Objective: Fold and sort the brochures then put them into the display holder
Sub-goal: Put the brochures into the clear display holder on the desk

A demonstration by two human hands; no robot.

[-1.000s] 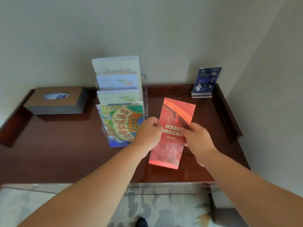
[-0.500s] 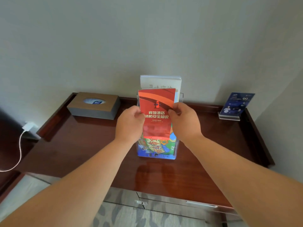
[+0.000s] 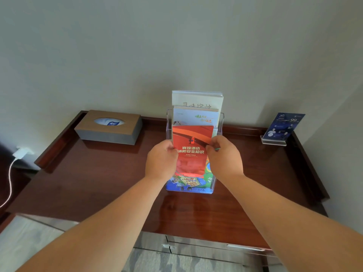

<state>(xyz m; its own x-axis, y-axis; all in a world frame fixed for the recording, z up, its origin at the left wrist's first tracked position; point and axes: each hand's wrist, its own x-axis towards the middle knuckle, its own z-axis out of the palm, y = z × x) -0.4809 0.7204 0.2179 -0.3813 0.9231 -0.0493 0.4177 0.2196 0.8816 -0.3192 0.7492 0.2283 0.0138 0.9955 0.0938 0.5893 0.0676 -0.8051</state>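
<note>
A folded red brochure (image 3: 191,152) stands upright over the front tiers of the clear display holder (image 3: 221,122), which sits mid-desk against the wall. My left hand (image 3: 161,160) pinches its left edge and my right hand (image 3: 224,158) pinches its right edge. Its lower end sits behind the clear front wall, over a colourful cartoon brochure (image 3: 188,183) in the lowest tier. Behind it rise a pale brochure with green lettering (image 3: 196,115) and a white brochure (image 3: 197,99) at the top. The tier that takes the red brochure is hidden by my hands.
The holder stands on a dark red wooden desk (image 3: 98,183) with raised side rails. A brown tissue box (image 3: 109,126) sits at the back left. A small blue sign in a clear stand (image 3: 280,126) is at the back right. A white charger and cable (image 3: 18,154) hang left.
The red brochure was lifted off the desk beside the holder, brought in front of it upright, and has now sunk lower into the holder. My view shifted so the holder is central.
</note>
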